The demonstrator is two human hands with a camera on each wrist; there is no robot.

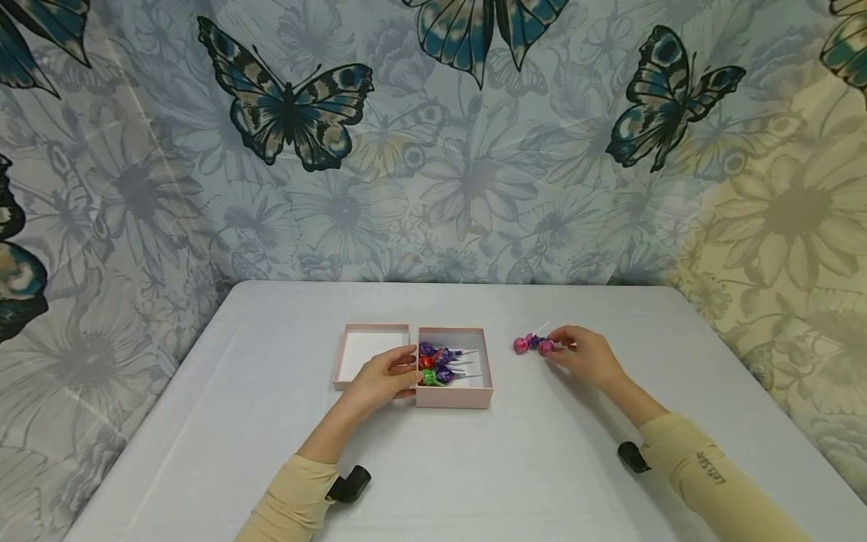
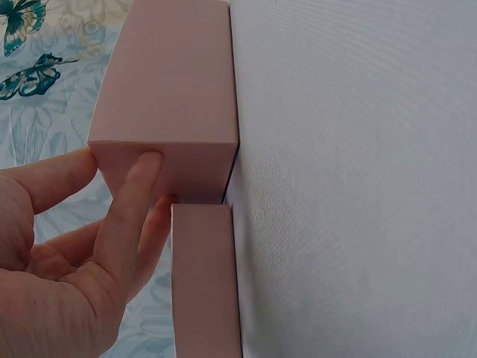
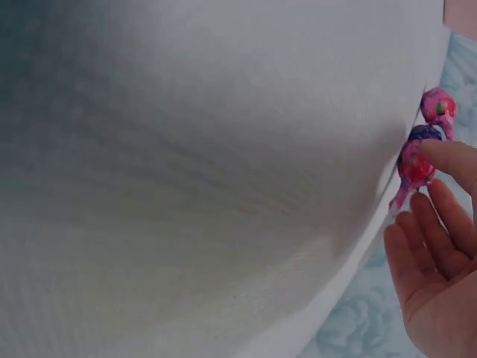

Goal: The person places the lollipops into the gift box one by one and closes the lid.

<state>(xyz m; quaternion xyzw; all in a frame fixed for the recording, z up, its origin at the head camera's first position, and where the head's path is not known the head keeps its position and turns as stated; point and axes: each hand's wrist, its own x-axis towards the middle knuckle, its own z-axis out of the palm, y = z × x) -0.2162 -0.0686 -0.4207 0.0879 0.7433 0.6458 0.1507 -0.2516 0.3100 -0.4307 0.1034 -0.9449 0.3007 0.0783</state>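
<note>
A pink box [image 1: 454, 399] with a white inside stands mid-table, and several wrapped lollipops [image 1: 443, 357] lie in it, purple, red and green. My left hand [image 1: 384, 376] rests against the box's left side, fingers fairly straight. In the left wrist view, the fingertips [image 2: 152, 160] touch that side and its upper edge. To the right of the box, a pink lollipop [image 3: 417, 165] lies between the thumb and a finger of my right hand [image 1: 581, 352], which pinches it. Another pink lollipop [image 1: 520, 345] and a purple lollipop [image 3: 425, 133] are right beside it.
The pink-edged box lid [image 1: 371, 354] lies with its white inside up, left of the box and behind my left hand. White cloth covers the table [image 1: 528, 467]. A butterfly-print curtain [image 1: 467, 188] hangs along the back and sides.
</note>
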